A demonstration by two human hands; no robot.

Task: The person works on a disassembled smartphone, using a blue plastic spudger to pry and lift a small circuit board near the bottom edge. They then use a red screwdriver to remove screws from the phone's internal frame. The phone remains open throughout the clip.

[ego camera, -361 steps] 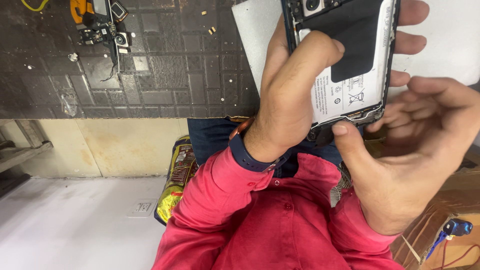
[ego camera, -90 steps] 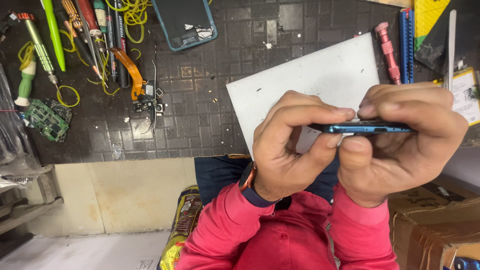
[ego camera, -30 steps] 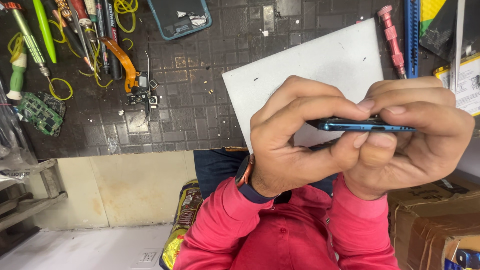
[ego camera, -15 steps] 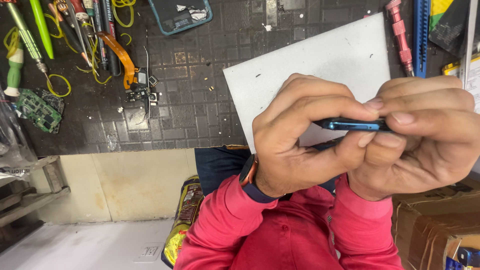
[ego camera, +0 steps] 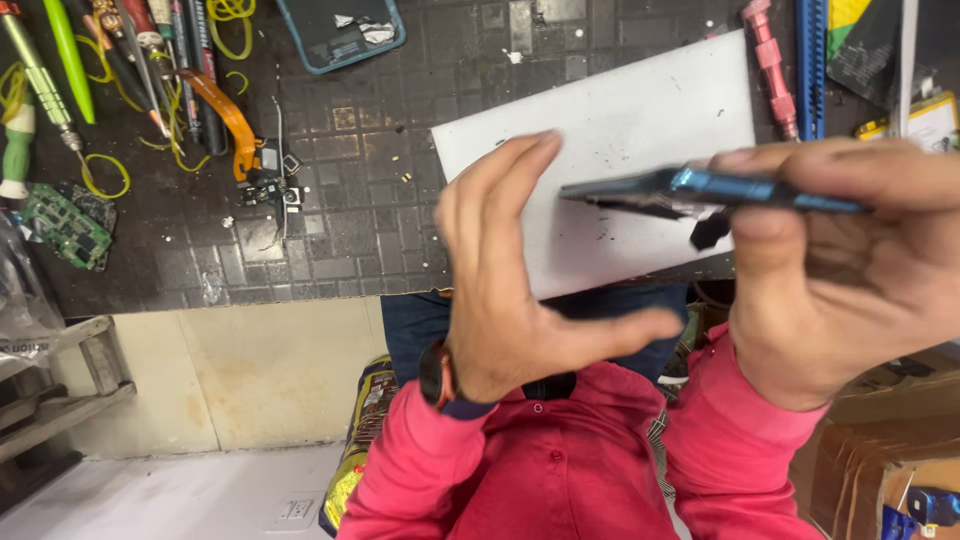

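Note:
My right hand grips a thin blue phone edge-on, thumb underneath and fingers on top, held flat above the workbench. A dark loose part hangs under the phone's near edge. My left hand, with a watch on its wrist, hovers just left of the phone with its fingers spread and nothing in it. Its fingertips sit close to the phone's left end without touching. Both sleeves are red. Under the phone lies a white sheet on the dark gridded mat.
At the mat's far left lie screwdrivers and tweezers, a green circuit board, an orange flex cable with small parts and a phone back cover. A pink tool and a blue ruler lie at the right. Cardboard boxes stand below right.
My left hand has let go of the phone and opened, drawing back to the left. My right hand still holds the phone, now alone.

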